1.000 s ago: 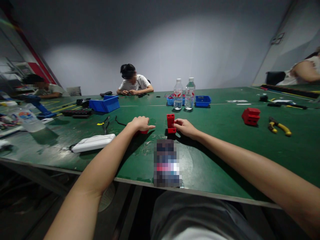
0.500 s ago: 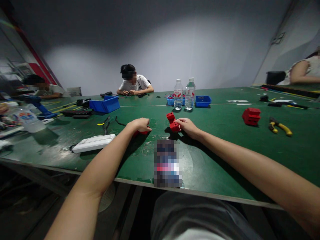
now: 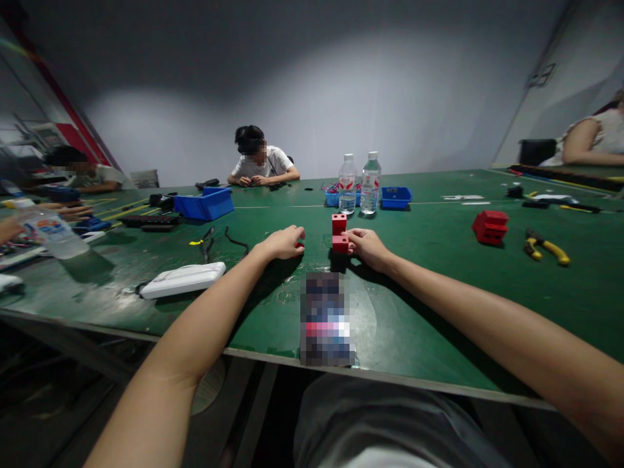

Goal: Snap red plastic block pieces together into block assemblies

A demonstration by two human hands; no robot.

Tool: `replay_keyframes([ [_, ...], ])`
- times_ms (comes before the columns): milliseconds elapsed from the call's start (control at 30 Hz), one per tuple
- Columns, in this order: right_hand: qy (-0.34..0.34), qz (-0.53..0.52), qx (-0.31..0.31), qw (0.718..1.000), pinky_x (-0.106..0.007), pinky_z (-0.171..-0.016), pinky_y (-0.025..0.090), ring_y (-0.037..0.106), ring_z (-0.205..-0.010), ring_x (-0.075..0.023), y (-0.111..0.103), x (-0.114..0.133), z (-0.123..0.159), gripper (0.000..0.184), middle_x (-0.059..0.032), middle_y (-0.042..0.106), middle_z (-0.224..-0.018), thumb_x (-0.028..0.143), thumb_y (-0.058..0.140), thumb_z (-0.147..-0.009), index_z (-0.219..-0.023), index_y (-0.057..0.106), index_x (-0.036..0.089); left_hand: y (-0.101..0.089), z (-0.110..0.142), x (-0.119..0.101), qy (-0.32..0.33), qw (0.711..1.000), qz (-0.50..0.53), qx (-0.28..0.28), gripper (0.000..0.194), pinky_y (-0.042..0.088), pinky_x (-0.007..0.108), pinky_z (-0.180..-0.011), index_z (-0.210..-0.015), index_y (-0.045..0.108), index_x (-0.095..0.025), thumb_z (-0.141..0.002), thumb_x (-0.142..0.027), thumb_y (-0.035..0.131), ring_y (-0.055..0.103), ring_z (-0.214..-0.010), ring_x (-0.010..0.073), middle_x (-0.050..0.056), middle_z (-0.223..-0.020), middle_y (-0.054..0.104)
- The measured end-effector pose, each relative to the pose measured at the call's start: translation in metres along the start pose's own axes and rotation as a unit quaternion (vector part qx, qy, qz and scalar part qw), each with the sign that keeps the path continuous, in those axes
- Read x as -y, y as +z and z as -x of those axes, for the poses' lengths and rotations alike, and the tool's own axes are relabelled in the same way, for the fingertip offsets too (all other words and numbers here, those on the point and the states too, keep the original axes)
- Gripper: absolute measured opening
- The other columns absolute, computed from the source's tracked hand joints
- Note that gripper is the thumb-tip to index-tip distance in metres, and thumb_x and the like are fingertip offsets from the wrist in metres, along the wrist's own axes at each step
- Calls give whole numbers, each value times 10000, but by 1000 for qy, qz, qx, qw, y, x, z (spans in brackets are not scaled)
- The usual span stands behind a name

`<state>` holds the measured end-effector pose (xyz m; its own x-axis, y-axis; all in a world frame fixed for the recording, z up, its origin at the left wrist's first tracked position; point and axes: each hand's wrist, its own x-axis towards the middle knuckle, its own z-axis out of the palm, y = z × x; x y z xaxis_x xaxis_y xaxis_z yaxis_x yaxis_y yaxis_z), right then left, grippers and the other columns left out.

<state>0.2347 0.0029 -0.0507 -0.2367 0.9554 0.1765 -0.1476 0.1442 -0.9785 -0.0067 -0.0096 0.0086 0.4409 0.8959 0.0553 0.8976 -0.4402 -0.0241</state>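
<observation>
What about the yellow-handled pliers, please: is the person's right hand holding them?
No, the right hand holds a red part, while the yellow-handled pliers lie apart from it on the green table.

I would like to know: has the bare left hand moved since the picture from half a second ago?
Yes: the left hand has moved rightward, farther from the white, elongated device, which stays in place.

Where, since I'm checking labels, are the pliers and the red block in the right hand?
Pliers (image 3: 546, 244): head view, yellow handle near the joint.
Red block (image 3: 340, 244) in the right hand (image 3: 369, 249): head view, its lower part.
</observation>
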Motion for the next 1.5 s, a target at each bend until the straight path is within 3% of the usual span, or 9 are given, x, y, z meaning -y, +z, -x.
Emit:
replay_keyframes([
  [333,35,-51,1,998,-199,-454,368,473,-453,-67,-2,0,-2,179,14,566,-563,278,708,-677,-713,594,145,5,-3,-6,64,997,39,-34,314,454,302,-769,-1098,557,-168,-841,-348,547,587,-887,211,112,-1128,578],
  [567,36,-38,9,999,-214,-450,359,452,-452,-70,-3,0,-2,213,9,557,-566,309,721,-657,-701,589,147,10,-6,-11,135,979,143,-55,312,458,321,-853,-1068,543,-167,-849,-388,554,565,-945,204,91,-1070,584],
  [733,28,-28,2,999,-226,-461,392,476,-464,-86,-4,-3,-4,209,2,572,-570,312,730,-669,-717,601,155,21,-9,-20,130,961,229,-85,416,481,341,-826,-1063,526,-165,-767,-418,669,579,-931,206,99,-1099,578],
  [900,36,-34,-8,999,-237,-488,434,525,-497,-103,-4,-1,-3,161,-35,633,-634,269,727,-684,-734,634,148,32,-14,-34,103,894,434,-47,584,511,360,-802,-1163,455,-161,-695,-351,749,622,-960,214,141,-1197,560],
  [1033,25,-45,-5,999,-237,-510,463,547,-517,-109,-3,1,-1,158,-40,651,-663,276,730,-706,-755,643,154,33,-20,-39,92,831,547,-47,500,490,350,-896,-1168,473,-149,-736,-252,702,591,-1093,211,143,-1225,572],
  [1133,18,-63,12,998,-232,-551,488,580,-554,-109,-1,4,3,155,-40,668,-696,278,738,-719,-772,656,158,33,-24,-38,49,806,587,-50,361,483,343,-889,-1102,561,-121,-815,-328,630,614,-1026,198,135,-1172,621],
  [1233,24,-87,44,995,-234,-601,514,620,-607,-118,4,8,7,157,-50,698,-749,264,755,-715,-802,684,155,32,-25,-37,33,792,609,-24,429,490,316,-805,-1049,634,-103,-834,-474,608,638,-905,183,117,-1061,675],
  [1367,48,-105,94,989,-240,-629,531,638,-620,-121,8,10,10,201,-57,712,-761,241,789,-691,-841,701,140,33,-25,-37,16,779,625,-43,531,462,259,-672,-903,687,-104,-709,-598,697,625,-753,148,70,-857,691],
  [1500,43,-104,116,987,-264,-659,546,659,-639,-139,9,11,11,253,-76,724,-756,318,787,-711,-856,709,126,34,-27,-36,-29,741,666,-82,487,419,230,-610,-818,692,-104,-630,-544,782,604,-662,122,49,-754,683],
])
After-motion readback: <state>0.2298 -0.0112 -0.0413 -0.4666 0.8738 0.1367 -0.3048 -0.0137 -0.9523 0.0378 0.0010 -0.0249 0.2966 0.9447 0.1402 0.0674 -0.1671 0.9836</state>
